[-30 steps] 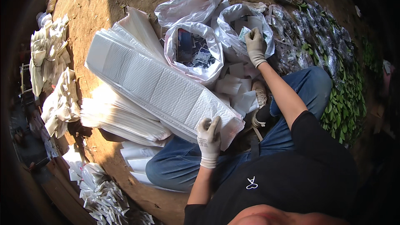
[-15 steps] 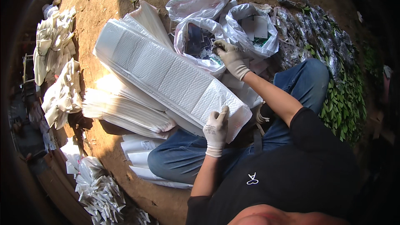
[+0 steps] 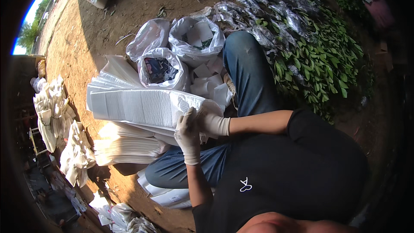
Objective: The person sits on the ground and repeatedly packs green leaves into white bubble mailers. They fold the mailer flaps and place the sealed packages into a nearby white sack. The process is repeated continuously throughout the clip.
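Observation:
Both hands wear whitish work gloves and meet at the near right end of a long white padded mailer [image 3: 133, 105], which lies on a fanned pile of similar ones. My left hand [image 3: 187, 138] is closed at the mailer's edge, its thumb and fingers pinched together. Pressed close beside it, my right hand [image 3: 214, 123] is at the same end; its fingers are mostly hidden, and whether they hold anything is unclear. Just beyond the mailer stands an open white sack [image 3: 183, 80] with small dark blue and white pieces in it.
Another white sack [image 3: 217, 39] holds pale cards; a third [image 3: 148, 34] stands beside it. Loose white cards [image 3: 213, 87] lie by my raised knee. Leafy cuttings [image 3: 321, 62] with clear plastic wraps spread at right. Stacked mailers [image 3: 125, 150] and white bundles [image 3: 77, 157] occupy the left.
My right hand has come back from the sack to the mailer's near end, beside my left hand. The view has turned, showing more of the leafy cuttings.

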A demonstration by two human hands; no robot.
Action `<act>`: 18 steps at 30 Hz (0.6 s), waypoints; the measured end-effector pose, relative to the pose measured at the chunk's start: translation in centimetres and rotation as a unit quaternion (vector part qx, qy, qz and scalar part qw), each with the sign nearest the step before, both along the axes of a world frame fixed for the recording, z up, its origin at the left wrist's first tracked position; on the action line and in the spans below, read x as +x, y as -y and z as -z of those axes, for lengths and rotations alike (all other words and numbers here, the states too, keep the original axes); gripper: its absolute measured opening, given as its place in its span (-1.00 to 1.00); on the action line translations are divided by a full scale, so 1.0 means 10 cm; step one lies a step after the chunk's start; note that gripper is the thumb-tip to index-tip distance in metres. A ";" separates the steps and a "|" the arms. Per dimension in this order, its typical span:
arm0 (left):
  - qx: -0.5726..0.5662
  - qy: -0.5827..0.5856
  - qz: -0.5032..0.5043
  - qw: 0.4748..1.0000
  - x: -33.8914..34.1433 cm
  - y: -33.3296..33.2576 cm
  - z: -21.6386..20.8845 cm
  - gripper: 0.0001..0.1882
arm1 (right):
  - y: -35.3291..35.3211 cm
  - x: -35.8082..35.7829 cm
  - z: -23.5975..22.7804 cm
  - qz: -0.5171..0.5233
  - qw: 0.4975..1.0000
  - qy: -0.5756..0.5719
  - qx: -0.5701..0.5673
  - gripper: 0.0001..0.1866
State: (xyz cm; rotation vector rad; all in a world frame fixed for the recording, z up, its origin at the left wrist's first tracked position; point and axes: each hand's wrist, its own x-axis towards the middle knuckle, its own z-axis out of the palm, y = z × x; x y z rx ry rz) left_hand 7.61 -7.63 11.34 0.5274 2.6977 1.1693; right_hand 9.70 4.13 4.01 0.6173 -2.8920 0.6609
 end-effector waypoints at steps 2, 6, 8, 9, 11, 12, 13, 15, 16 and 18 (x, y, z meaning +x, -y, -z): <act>0.003 -0.014 0.024 1.000 -0.06 0.02 -0.05 -0.66 | -0.15 -0.01 -0.30 -0.107 0.984 0.126 0.062 -0.68; -0.044 -0.148 -0.021 0.988 -0.15 0.28 -0.09 -0.69 | -1.39 0.27 -0.59 0.022 0.976 -0.157 -0.149 -0.85; -0.101 -0.119 -0.047 0.987 -0.12 0.39 -0.04 -0.70 | -2.49 0.40 -0.24 0.316 0.925 -0.130 -0.164 -0.85; -0.101 -0.132 -0.046 0.985 -0.13 0.41 0.00 -0.68 | -3.00 0.55 0.04 0.444 0.883 -0.101 -0.118 -0.77; -0.098 -0.142 -0.071 0.982 -0.11 0.43 0.09 -0.64 | -3.69 1.19 0.71 0.579 0.779 0.163 0.177 -0.70; -0.092 -0.139 -0.100 0.981 -0.10 0.42 0.14 -0.62 | -3.92 1.53 1.05 0.563 0.716 0.341 0.232 -0.71; -0.088 -0.143 -0.119 0.979 -0.09 0.43 0.17 -0.61 | -4.03 1.90 1.34 0.575 0.666 0.410 0.240 -0.70; -0.008 -0.105 -0.137 0.985 -0.08 0.45 0.23 -0.58 | -4.09 2.51 1.71 0.592 0.679 0.407 0.151 -0.63; 0.040 -0.104 -0.130 0.985 -0.06 0.46 0.24 -0.56 | -4.10 2.70 1.77 0.581 0.709 0.371 0.149 -0.60; -0.039 -0.139 -0.103 0.984 -0.08 0.48 0.26 -0.58 | -4.08 2.81 1.67 0.617 0.737 0.270 0.051 -0.54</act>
